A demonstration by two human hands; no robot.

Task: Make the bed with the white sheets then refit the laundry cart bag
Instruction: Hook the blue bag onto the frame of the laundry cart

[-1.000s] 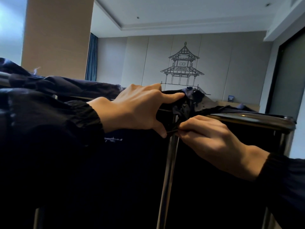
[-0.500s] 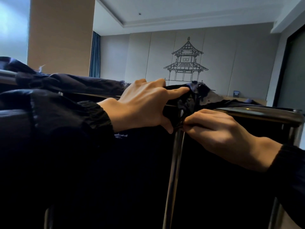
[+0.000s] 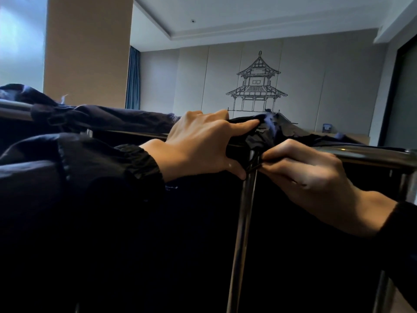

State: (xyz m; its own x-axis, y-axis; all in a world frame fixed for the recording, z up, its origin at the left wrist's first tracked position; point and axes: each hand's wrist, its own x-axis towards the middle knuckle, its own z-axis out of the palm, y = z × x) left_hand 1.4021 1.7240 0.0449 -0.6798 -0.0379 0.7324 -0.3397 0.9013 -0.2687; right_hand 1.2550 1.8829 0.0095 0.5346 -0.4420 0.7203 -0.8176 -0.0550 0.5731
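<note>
At the far left the laundry cart bag (image 3: 117, 118) lies bunched over the top rail (image 3: 13, 108). My left hand (image 3: 200, 143) has barely moved this past second; its fingers (image 3: 243, 126) are curled over rail and hem, forefinger pressing the cloth down. Just right of the upright post (image 3: 243, 222), my right hand (image 3: 316, 175) still pinches a dark tie (image 3: 253, 164). I judge this corner is being fastened and is not yet done.
</note>
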